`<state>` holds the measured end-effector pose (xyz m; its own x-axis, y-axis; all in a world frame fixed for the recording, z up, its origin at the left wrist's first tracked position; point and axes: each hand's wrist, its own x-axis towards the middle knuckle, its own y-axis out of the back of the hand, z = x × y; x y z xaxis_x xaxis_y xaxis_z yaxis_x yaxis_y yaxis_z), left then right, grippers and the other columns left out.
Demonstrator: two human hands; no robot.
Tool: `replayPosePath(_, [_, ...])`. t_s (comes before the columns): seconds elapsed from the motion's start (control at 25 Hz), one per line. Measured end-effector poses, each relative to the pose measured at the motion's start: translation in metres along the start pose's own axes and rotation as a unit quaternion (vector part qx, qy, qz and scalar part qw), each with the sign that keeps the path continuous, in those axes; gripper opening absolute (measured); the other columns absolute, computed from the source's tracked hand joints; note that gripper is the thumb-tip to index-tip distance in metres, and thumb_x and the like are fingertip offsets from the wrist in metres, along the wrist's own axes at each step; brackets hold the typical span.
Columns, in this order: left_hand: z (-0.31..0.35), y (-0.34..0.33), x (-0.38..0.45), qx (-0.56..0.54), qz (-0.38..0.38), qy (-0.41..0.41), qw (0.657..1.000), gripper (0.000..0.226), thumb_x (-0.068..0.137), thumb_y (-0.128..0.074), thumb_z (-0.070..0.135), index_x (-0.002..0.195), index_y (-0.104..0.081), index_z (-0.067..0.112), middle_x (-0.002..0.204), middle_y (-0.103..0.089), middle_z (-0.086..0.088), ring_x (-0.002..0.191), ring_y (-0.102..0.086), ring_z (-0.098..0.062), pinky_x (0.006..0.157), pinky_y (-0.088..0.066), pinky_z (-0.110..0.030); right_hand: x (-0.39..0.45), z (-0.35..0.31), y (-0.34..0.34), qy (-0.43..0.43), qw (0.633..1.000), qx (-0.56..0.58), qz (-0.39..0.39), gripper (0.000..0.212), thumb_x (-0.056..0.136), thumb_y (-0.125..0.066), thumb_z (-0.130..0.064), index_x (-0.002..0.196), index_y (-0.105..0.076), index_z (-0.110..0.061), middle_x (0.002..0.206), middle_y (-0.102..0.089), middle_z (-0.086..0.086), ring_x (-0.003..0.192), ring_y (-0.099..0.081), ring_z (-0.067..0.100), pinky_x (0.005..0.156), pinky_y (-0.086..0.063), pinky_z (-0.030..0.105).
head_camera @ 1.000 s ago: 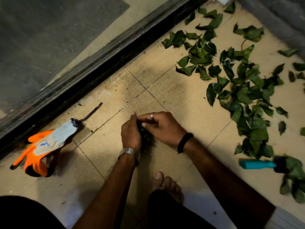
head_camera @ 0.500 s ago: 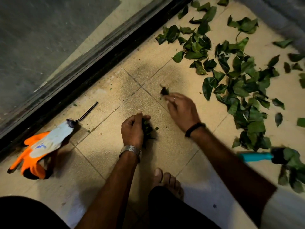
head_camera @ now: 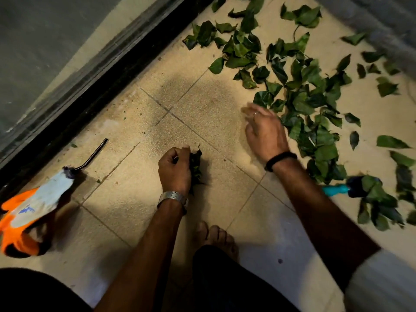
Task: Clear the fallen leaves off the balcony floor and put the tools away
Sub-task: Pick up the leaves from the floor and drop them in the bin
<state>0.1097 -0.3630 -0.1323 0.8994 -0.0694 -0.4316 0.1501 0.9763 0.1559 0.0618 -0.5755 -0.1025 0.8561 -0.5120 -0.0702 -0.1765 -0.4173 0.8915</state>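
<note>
We are gripping a leaf bundle (head_camera: 195,167) in our left hand (head_camera: 174,171), while our right hand (head_camera: 263,129), fingers spread, is reaching the scattered leaves (head_camera: 310,104) on the floor (head_camera: 126,199); we should rake them together.

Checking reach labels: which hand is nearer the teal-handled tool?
Right. The right hand reaches into the fallen leaves, up and left of the teal-handled tool. The left hand, gripping a bunch of leaves, is much farther left.
</note>
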Motion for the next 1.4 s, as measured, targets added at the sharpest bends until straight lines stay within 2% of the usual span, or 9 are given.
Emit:
replayPosePath(0.08, [0.000,-0.009,-0.004,-0.010,-0.023,-0.007,1.000,0.026,0.096,-0.063,0.012,0.070,-0.064,0.016,0.069,-0.064,0.014,0.065,-0.059,0.004,0.065,-0.046,-0.014,0.026,0.027,0.000,-0.007,0.993,-0.116,0.000,0.046,0.095,-0.050,0.000,0.139,-0.057,-0.013,0.151,-0.048,0.007,0.135,-0.046,0.028,0.116,-0.028,0.031])
replayPosePath(0.2, [-0.001,-0.018,-0.007,-0.010,-0.051,-0.005,0.999,0.021,0.094,-0.060,0.008,0.079,-0.072,0.017,0.088,-0.073,0.003,0.086,-0.068,-0.009,0.077,-0.053,-0.024,0.028,0.040,-0.001,0.006,0.994,-0.111,0.016,0.029,0.094,-0.059,-0.003,0.118,-0.072,-0.013,0.121,-0.068,0.008,0.110,-0.063,0.029,0.100,-0.050,0.038])
replayPosePath(0.36, [0.008,-0.033,-0.013,-0.001,-0.068,0.018,0.998,0.022,0.096,-0.058,0.013,0.087,-0.076,0.022,0.093,-0.075,0.013,0.090,-0.068,-0.004,0.078,-0.053,-0.023,-0.026,-0.008,-0.001,-0.078,0.981,0.176,-0.025,0.024,0.088,-0.068,-0.005,0.100,-0.076,-0.024,0.103,-0.074,-0.006,0.092,-0.069,0.007,0.086,-0.054,0.020])
replayPosePath(0.56, [0.000,-0.048,-0.026,0.036,-0.065,0.016,0.997,0.034,0.097,-0.061,0.017,0.065,-0.071,0.024,0.064,-0.066,0.011,0.061,-0.057,-0.001,0.062,-0.046,-0.021,-0.090,-0.028,0.009,-0.057,0.902,0.393,-0.169,0.029,0.092,-0.058,0.001,0.108,-0.069,-0.021,0.106,-0.073,-0.007,0.105,-0.067,0.004,0.096,-0.054,0.027])
replayPosePath(0.72, [0.000,-0.065,-0.027,0.023,-0.059,0.038,0.997,0.028,0.094,-0.066,0.022,0.068,-0.066,0.014,0.068,-0.057,-0.002,0.065,-0.051,-0.010,0.062,-0.042,-0.025,-0.035,0.042,0.038,-0.060,0.988,0.144,-0.004,0.031,0.092,-0.057,-0.010,0.113,-0.071,-0.028,0.138,-0.059,-0.004,0.129,-0.051,0.010,0.106,-0.047,0.039])
replayPosePath(0.88, [0.002,-0.086,-0.046,0.038,-0.108,0.028,0.993,0.027,0.094,-0.066,0.016,0.068,-0.059,0.011,0.065,-0.051,-0.002,0.058,-0.047,-0.005,0.059,-0.041,-0.023,0.004,0.078,0.045,-0.046,0.980,-0.173,-0.083,0.041,0.096,-0.052,-0.025,0.137,-0.057,-0.026,0.156,-0.039,-0.003,0.145,-0.025,0.025,0.111,-0.024,0.049])
replayPosePath(1.08, [0.001,-0.094,-0.050,0.011,-0.115,0.031,0.993,0.005,0.094,-0.064,0.008,0.095,-0.070,0.008,0.083,-0.068,0.009,0.067,-0.062,0.011,0.065,-0.049,-0.010,-0.081,0.039,0.015,0.024,0.997,-0.067,-0.009,0.033,0.097,-0.051,-0.021,0.127,-0.066,-0.021,0.135,-0.061,-0.007,0.131,-0.043,0.020,0.101,-0.023,0.038])
replayPosePath(1.32, [0.000,-0.095,-0.057,0.016,-0.117,0.020,0.993,0.031,0.092,-0.058,0.004,0.069,-0.069,0.021,0.071,-0.069,0.017,0.071,-0.062,0.007,0.076,-0.049,-0.022,-0.050,0.073,0.010,-0.027,0.997,-0.063,0.039,0.042,0.090,-0.057,-0.004,0.130,-0.065,-0.015,0.144,-0.051,0.007,0.128,-0.049,0.026,0.110,-0.041,0.037])
replayPosePath(1.4, [-0.003,-0.095,-0.059,0.016,-0.128,0.022,0.991,0.031,0.092,-0.058,0.007,0.068,-0.070,0.024,0.074,-0.072,0.015,0.079,-0.067,0.000,0.084,-0.052,-0.029,-0.036,0.084,0.016,-0.034,0.998,-0.034,0.030,0.032,0.089,-0.061,-0.004,0.119,-0.072,-0.011,0.125,-0.063,0.007,0.112,-0.061,0.026,0.101,-0.050,0.036])
